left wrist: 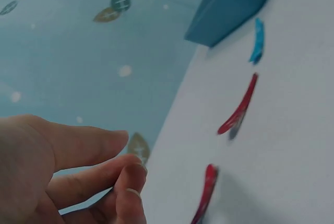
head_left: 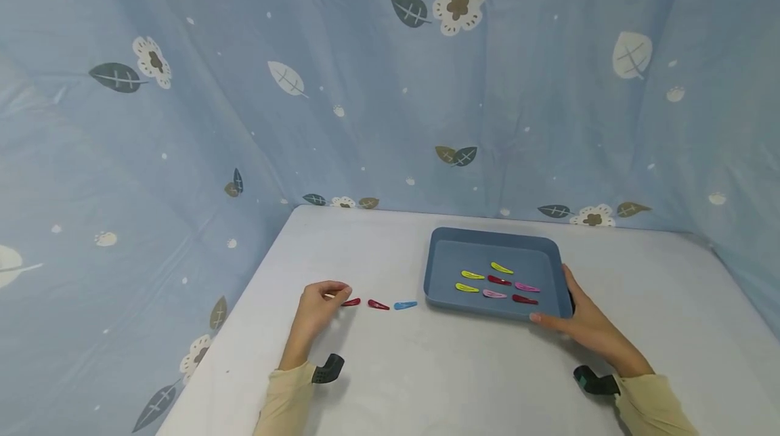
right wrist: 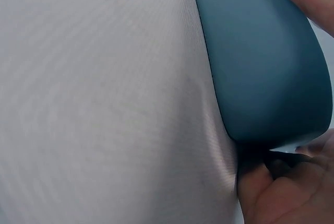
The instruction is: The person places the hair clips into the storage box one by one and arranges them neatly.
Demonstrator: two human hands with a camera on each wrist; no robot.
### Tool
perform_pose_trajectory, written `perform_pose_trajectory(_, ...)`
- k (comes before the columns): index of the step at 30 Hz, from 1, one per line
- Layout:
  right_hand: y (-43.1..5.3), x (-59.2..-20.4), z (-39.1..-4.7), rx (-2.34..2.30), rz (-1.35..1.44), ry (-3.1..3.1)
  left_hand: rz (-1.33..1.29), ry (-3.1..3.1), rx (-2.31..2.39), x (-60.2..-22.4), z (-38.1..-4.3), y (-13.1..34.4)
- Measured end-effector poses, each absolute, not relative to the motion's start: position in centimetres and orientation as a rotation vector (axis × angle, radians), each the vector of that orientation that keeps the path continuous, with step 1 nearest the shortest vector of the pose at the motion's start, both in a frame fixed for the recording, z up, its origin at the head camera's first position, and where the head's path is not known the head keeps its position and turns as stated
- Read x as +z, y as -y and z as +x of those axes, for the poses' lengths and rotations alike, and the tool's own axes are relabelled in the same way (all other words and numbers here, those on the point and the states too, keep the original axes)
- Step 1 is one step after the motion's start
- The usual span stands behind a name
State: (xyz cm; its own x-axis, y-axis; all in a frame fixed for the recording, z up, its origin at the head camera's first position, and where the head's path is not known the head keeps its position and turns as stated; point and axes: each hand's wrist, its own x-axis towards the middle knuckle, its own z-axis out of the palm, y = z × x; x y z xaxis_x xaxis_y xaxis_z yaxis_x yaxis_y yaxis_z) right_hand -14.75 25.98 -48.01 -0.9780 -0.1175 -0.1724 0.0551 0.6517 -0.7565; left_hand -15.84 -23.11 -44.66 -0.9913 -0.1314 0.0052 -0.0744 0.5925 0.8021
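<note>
My left hand (head_left: 317, 311) hovers beside a red snap hair clip (head_left: 353, 302) at the left end of a short row on the table. Its thumb and fingertips are bent toward each other with nothing seen between them, and in the left wrist view that red clip (left wrist: 206, 195) lies apart from them. Another red clip (head_left: 378, 304) and a blue clip (head_left: 405, 305) complete the row. My right hand (head_left: 588, 328) grips the near right corner of a blue-grey tray (head_left: 481, 244), thumb over the front rim. Several yellow, red and pink clips lie inside, including a pink one (head_left: 527, 287).
The white table (head_left: 390, 382) meets a blue patterned curtain (head_left: 365, 118) at the back and left. Black wrist-worn devices (head_left: 329, 369) sit at both sleeve cuffs. The tray stands near the table's back, right of the row of clips.
</note>
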Motion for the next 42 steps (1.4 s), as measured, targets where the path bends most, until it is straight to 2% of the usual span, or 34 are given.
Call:
perform_pose_trajectory(16,-25.6,-48.2,-14.6,-1.251,-0.028,-2.646,0.064,2.887,-1.279,-45.3,-15.4,20.3)
perform_pose_trajectory(42,-25.7,-48.0,-14.4,-1.28,-0.018,-2.667,0.092,2.947,-1.129,-47.2,-15.4,18.7)
